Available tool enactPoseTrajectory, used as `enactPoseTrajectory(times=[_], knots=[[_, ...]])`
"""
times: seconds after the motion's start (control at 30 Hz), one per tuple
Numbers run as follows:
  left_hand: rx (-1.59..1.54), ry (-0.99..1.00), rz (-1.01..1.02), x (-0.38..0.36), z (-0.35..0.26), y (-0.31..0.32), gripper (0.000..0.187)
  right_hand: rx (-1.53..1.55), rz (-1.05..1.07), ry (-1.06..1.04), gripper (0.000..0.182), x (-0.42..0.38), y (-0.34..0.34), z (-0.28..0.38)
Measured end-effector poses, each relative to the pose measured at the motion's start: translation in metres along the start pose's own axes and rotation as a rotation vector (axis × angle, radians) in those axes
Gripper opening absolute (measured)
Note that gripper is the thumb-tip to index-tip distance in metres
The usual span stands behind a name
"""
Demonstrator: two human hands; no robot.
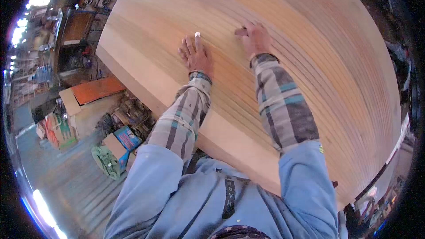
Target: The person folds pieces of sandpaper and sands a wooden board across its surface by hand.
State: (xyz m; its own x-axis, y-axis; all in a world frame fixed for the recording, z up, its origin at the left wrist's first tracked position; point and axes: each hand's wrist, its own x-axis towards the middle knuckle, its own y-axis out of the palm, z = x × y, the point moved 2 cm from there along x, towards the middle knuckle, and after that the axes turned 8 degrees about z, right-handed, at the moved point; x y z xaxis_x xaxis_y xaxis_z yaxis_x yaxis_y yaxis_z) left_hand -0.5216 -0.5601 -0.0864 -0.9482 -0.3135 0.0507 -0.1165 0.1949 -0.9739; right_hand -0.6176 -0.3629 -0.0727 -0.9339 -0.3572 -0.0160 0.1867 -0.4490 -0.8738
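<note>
A large wooden panel [232,97] with many parallel lines along its grain lies in front of me and fills the middle of the view. My left hand [195,56] rests palm down on it, fingers spread, with a white wrap on one fingertip. To its right, my right hand [256,40] is closed against the panel's surface, its thumb side toward the left. The curled fingers hide whatever may be under them, and I cannot tell what it is. Plaid cuffs show below both wrists.
On the floor at the left are an open cardboard box with an orange-red flap [97,90], a blue printed box [127,139] and a green cloth or bag [106,161]. Behind them stands cluttered wooden furniture [77,26]. More clutter lies beyond the panel's right edge.
</note>
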Motion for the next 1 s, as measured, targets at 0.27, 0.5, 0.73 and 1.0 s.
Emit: enactPoseTrajectory(times=[0.27, 0.5, 0.73, 1.0], knots=[[-0.237, 0.093, 0.077, -0.006, -0.009, -0.011, 0.063, -0.04, -0.114, 0.265, 0.018, -0.22, -0.092, -0.135], [-0.419, 0.119, 0.262, -0.007, -0.003, -0.021, 0.069, 0.343, -0.055, 0.179, 0.025, 0.03, 0.024, 0.025], [-0.295, 0.282, 0.013, 0.118, 0.141, -0.011, 0.071, 0.09, -0.065, 0.083, 0.03, 0.027, 0.007, 0.041], [-0.017, 0.173, 0.047, 0.229, 0.231, -0.028, 0.064, -0.104, -0.149, 0.363, 0.017, -0.09, -0.034, -0.009]])
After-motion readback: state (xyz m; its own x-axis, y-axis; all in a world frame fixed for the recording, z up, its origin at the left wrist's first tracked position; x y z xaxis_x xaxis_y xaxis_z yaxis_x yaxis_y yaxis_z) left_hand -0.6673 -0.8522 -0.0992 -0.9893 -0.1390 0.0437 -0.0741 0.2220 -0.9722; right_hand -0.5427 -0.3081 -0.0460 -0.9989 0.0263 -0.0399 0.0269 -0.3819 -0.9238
